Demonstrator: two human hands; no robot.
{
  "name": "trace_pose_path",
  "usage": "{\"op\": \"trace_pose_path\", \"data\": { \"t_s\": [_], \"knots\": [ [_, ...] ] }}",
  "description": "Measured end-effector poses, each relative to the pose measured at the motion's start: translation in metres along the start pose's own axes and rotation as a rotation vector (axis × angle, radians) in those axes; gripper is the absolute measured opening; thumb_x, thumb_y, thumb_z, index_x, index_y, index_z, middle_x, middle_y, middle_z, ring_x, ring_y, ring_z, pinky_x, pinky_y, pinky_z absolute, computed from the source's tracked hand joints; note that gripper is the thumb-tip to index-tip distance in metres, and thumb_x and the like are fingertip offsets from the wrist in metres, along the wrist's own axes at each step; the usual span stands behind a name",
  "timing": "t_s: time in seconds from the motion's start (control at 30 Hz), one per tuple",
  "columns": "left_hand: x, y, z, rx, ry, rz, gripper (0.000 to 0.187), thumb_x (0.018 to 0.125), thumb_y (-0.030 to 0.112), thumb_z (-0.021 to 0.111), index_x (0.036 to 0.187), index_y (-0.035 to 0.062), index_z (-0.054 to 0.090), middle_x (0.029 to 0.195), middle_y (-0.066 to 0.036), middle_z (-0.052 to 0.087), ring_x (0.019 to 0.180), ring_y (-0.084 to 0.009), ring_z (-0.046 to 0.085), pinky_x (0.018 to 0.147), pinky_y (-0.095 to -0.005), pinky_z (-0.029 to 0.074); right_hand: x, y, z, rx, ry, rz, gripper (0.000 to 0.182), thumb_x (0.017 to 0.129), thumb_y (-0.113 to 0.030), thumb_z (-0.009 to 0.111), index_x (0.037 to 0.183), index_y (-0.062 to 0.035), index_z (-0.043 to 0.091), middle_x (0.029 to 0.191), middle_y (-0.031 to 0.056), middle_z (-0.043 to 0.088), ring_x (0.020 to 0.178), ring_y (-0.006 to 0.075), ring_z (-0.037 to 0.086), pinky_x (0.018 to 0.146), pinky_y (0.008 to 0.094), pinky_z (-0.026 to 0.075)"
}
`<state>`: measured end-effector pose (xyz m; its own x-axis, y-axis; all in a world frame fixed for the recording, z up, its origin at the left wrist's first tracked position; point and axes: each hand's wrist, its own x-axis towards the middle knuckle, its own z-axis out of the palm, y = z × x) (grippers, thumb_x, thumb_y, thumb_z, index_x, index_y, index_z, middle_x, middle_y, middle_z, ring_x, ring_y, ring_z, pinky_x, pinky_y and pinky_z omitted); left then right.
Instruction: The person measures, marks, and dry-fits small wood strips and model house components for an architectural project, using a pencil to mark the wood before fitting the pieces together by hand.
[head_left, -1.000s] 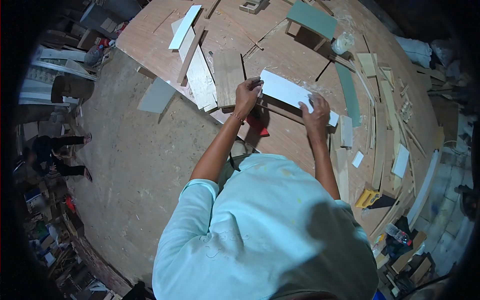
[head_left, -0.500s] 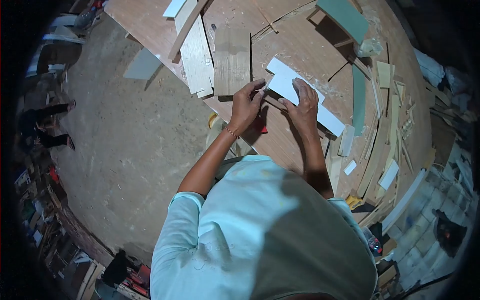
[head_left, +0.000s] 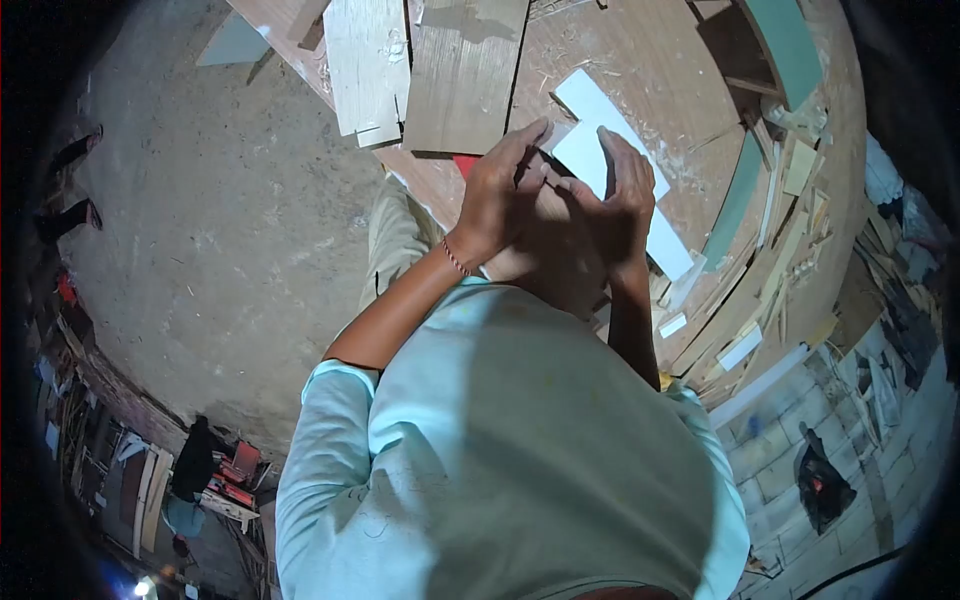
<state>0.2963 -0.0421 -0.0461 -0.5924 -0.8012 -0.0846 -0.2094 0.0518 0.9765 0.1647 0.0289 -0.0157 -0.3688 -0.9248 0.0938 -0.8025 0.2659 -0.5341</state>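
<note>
A white board [head_left: 588, 160] with a stepped outline lies at a slant on the wooden worktable, in front of both my hands. My right hand [head_left: 625, 190] curls over its near part, fingertips on the white face and thumb toward the near edge. At the board's left corner is my left hand [head_left: 492, 195], bent, with forefinger and thumb close together; what lies between them is in shadow and hard to make out. The two thumbs almost meet. A red item [head_left: 465, 165] shows partly behind my left hand.
Wide planks, one brown [head_left: 465, 85] and one pale [head_left: 368, 70], lie at the table's left edge. A green-faced wooden piece [head_left: 785, 50] stands at the far right. Wood strips [head_left: 775, 290] and shavings litter the right side. Another person's legs [head_left: 70, 190] show at far left.
The view has shifted closer to the table, moving the floor and planks in the picture. My hands stay at the white board; my thumbs have come nearer each other.
</note>
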Motion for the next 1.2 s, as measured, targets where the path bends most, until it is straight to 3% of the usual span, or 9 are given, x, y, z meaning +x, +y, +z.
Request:
{"op": "trace_pose_path", "data": {
  "t_s": [0.13, 0.37, 0.47, 0.53, 0.7, 0.87, 0.93, 1.07, 1.2],
  "knots": [
    [-0.001, 0.004, 0.0, 0.061, -0.041, -0.047, 0.039, 0.077, 0.003, 0.053, 0.114, -0.0019, 0.043, 0.108, -0.014, 0.054, 0.093, -0.0196, 0.055, 0.08, -0.0273, 0.043, -0.001, -0.003, -0.003, -0.026, -0.022, 0.015, 0.06, 0.058, -0.016, 0.074, 0.11, -0.0041, 0.048, 0.103, 0.0145, 0.055, 0.097, 0.0303, 0.051, 0.089, 0.0404, 0.033],
    [-0.002, -0.002, 0.0, -0.084, -0.008, -0.013, 0.039, 0.077, 0.005, 0.053, 0.115, -0.0009, 0.042, 0.108, -0.015, 0.053, 0.093, -0.0217, 0.055, 0.08, -0.0291, 0.043, -0.007, -0.005, -0.005, -0.028, -0.043, 0.032, 0.06, 0.058, -0.011, 0.075, 0.111, -0.0052, 0.048, 0.105, 0.0128, 0.055, 0.1, 0.0279, 0.051, 0.09, 0.0424, 0.031],
    [-0.003, -0.009, 0.003, -0.043, 0.007, 0.062, 0.038, 0.079, 0.008, 0.052, 0.114, -0.0004, 0.043, 0.108, -0.016, 0.053, 0.093, -0.0246, 0.055, 0.08, -0.0295, 0.044, -0.008, -0.004, -0.006, -0.035, -0.039, 0.05, 0.058, 0.058, -0.011, 0.074, 0.11, -0.005, 0.049, 0.105, 0.0127, 0.055, 0.1, 0.0269, 0.052, 0.09, 0.0429, 0.031],
    [-0.001, -0.007, 0.002, -0.024, 0.021, 0.113, 0.036, 0.08, 0.011, 0.051, 0.113, -0.0002, 0.044, 0.108, -0.017, 0.053, 0.094, -0.0263, 0.055, 0.08, -0.0297, 0.044, -0.009, -0.004, -0.006, 0.016, -0.071, 0.087, 0.051, 0.065, -0.01, 0.065, 0.112, -0.0036, 0.047, 0.109, 0.0125, 0.053, 0.105, 0.0266, 0.048, 0.095, 0.0496, 0.021],
    [0.002, 0.004, -0.001, 0.057, -0.019, 0.011, 0.032, 0.083, 0.018, 0.044, 0.11, 0.0011, 0.049, 0.107, -0.019, 0.052, 0.094, -0.0298, 0.055, 0.079, -0.0317, 0.043, -0.009, -0.002, -0.006, -0.005, -0.077, 0.068, 0.048, 0.068, -0.012, 0.064, 0.111, -0.0023, 0.047, 0.108, 0.0137, 0.053, 0.104, 0.0274, 0.048, 0.094, 0.0504, 0.021],
    [0.003, 0.008, -0.001, 0.04, -0.036, 0.029, 0.034, 0.08, 0.014, 0.043, 0.111, 0.0002, 0.046, 0.107, -0.019, 0.052, 0.095, -0.0317, 0.053, 0.08, -0.0332, 0.043, -0.003, -0.007, -0.009, 0.001, -0.081, 0.073, 0.048, 0.068, -0.013, 0.065, 0.111, -0.0026, 0.047, 0.107, 0.0139, 0.053, 0.103, 0.0278, 0.049, 0.094, 0.0511, 0.021],
    [0.003, 0.009, -0.001, 0.021, -0.06, 0.001, 0.035, 0.079, 0.011, 0.043, 0.112, -0.001, 0.044, 0.105, -0.02, 0.052, 0.095, -0.0329, 0.052, 0.081, -0.0346, 0.042, -0.004, -0.005, -0.007, -0.069, -0.053, 0.041, 0.057, 0.06, -0.018, 0.073, 0.11, -0.0055, 0.049, 0.104, 0.0124, 0.056, 0.099, 0.0269, 0.052, 0.089, 0.0453, 0.031],
    [0.002, 0.01, 0.001, -0.016, -0.032, 0.01, 0.035, 0.077, 0.007, 0.044, 0.111, -0.0007, 0.045, 0.105, -0.019, 0.052, 0.095, -0.0319, 0.053, 0.08, -0.0336, 0.043, -0.007, -0.001, -0.004, -0.037, -0.032, 0.021, 0.057, 0.06, -0.021, 0.073, 0.11, -0.0061, 0.049, 0.104, 0.0119, 0.056, 0.099, 0.0271, 0.052, 0.09, 0.0462, 0.03],
    [0.001, 0.008, 0.004, -0.025, -0.006, -0.019, 0.036, 0.076, 0.004, 0.047, 0.112, 0.0008, 0.046, 0.106, -0.017, 0.053, 0.095, -0.0303, 0.053, 0.079, -0.0316, 0.044, -0.006, -0.001, -0.003, 0.015, -0.053, 0.048, 0.049, 0.068, -0.021, 0.066, 0.111, -0.0073, 0.048, 0.107, 0.0115, 0.054, 0.101, 0.0266, 0.05, 0.092, 0.0523, 0.022]
  ]
}}
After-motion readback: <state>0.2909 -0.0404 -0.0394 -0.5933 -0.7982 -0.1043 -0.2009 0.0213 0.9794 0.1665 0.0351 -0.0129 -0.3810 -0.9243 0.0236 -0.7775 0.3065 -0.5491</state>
